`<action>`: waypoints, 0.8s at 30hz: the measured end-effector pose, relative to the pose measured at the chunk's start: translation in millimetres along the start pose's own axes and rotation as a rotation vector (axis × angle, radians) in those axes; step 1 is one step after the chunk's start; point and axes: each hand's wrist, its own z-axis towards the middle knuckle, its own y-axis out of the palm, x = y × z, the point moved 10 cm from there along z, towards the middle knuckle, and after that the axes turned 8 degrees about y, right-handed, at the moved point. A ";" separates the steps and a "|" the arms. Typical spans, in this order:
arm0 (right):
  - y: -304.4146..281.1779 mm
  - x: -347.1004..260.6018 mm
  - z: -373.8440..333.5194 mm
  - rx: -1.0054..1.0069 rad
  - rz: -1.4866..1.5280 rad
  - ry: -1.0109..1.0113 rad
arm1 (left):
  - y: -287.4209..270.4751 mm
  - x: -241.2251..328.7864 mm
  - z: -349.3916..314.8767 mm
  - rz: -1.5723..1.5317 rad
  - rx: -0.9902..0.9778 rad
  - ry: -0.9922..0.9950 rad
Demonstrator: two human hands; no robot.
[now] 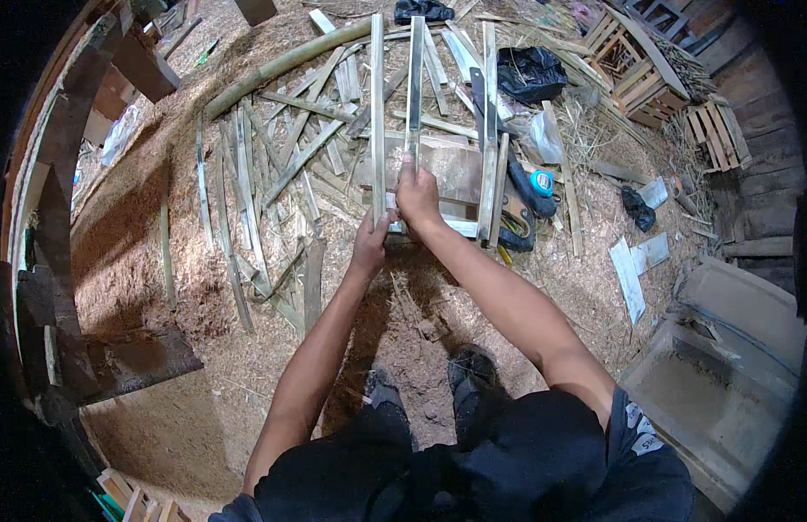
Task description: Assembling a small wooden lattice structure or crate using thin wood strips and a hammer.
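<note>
Three long, pale wooden slats reach away from me: a left slat [377, 113], a middle slat [415, 78] and a right slat [489, 104]. A pale crosspiece [455, 228] lies across their near ends. My left hand [368, 246] is closed around the near end of the left slat. Just to its right, my right hand [419, 198] grips the middle slat, its thumb laid along the wood. Beneath the slats is a flat brown board [451, 170]. How the slats meet the crosspiece is partly hidden by my hands.
Loose wood strips [242, 174] and shavings cover the ground to the left, near a long pole [281, 65]. On the right lie a teal tape measure [542, 182], black plastic bags [529, 74] and slatted crates [634, 65]. A large grey bin [725, 383] stands at lower right.
</note>
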 end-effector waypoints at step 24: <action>3.2 10.2 -4.8 -0.480 0.242 0.001 | 3.9 -5.3 2.1 -0.088 -0.052 0.019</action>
